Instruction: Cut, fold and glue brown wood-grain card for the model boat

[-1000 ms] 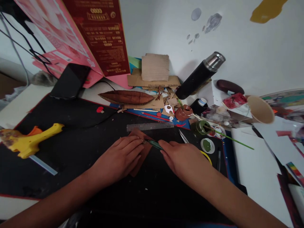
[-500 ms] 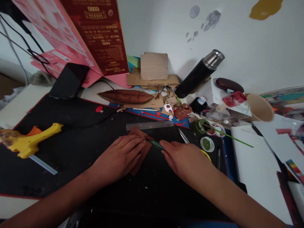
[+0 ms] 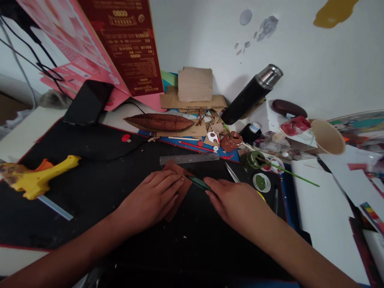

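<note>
My left hand lies with fingers flat on a brown painted piece of card, pressing it to the black mat. Its palm hides much of the card. My right hand is closed around a slim dark green utility knife, whose tip points left at the card's right edge; blade detail is too small to make out. Just behind the card is a clear ruler. Scissors with yellow handles lie partly hidden behind my right hand.
A yellow glue gun rests at left. Behind are a brown boat-shaped hull, cardboard scraps and a leaning black thermos. Open brown and green paint jars stand at right, a green-tipped stick in the latter.
My right hand and the utility knife have shifted slightly to the right, drawing the tip toward the card's right edge. My left hand and the card stay in place.
</note>
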`<state>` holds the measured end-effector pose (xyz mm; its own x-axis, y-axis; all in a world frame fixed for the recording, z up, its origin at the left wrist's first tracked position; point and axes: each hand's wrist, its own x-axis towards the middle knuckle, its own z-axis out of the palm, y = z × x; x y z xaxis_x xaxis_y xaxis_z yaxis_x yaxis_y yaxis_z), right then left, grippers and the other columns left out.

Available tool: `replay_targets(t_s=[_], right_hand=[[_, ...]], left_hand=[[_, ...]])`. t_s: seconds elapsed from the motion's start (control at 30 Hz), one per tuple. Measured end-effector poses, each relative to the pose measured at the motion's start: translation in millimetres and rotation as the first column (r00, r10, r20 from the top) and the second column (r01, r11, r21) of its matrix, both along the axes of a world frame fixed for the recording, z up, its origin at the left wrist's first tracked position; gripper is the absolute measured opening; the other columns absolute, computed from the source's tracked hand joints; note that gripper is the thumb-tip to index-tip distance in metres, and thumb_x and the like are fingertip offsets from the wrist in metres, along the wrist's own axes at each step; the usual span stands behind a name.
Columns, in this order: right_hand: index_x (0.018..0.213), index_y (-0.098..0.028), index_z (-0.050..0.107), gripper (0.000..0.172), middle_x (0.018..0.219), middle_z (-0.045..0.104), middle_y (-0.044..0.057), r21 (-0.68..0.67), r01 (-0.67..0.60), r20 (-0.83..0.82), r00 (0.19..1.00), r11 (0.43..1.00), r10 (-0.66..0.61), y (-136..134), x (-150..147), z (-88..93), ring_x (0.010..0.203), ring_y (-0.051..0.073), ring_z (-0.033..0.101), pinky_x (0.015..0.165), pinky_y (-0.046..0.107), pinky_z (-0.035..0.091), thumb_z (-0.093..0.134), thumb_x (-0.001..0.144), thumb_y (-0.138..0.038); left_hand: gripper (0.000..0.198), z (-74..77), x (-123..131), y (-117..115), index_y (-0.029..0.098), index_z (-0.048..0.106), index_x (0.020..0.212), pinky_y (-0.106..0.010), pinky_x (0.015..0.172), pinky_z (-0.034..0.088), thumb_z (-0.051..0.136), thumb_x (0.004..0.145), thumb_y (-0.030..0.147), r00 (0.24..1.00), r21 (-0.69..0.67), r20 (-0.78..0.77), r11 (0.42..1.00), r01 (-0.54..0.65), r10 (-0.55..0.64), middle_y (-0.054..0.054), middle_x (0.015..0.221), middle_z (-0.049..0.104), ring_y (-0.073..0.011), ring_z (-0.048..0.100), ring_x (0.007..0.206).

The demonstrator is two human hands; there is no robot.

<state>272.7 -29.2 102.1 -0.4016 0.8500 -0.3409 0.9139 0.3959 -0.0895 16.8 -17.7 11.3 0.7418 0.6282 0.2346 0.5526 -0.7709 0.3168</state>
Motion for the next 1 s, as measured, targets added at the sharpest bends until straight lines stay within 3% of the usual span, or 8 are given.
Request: replay_targets(t_s=[0.73, 1.0], right_hand=[[0.132, -0.021, 0.067, 0.034, 0.094, 0.078, 0.008, -0.035, 0.007, -0.013, 1.0, 0.999, -0.007, 5, -8, -3.9, 0.07, 0.024, 0.073, 0.056, 0.034, 0.027, 0.049, 0.104, -0.028], [0.127, -0.02, 0.068, 0.032, 0.088, 0.078, 0.007, 0.011, -0.011, -0.024, 1.0, 1.0, 0.011, 8, -10, -6.5, 0.063, 0.02, 0.068, 0.055, 0.034, 0.022, 0.048, 0.103, -0.028]], left_hand=[[0.036, 2.5, 1, 1, 0.012, 0.064, 0.136, -0.046, 0.106, 0.048, 0.048, 0.105, 0.021, 1.0, 0.003, -0.002, 1.0, 0.007, -0.007, -0.013, 0.134, 0.069, -0.0295, 0.06, 0.125], [0.037, 0.7, 0, 0, 0.014, 0.064, 0.138, -0.047, 0.107, 0.048, 0.048, 0.105, 0.022, 1.0, -0.019, 0.009, 1.0, -0.003, 0.004, -0.012, 0.136, 0.068, -0.0302, 0.059, 0.127]])
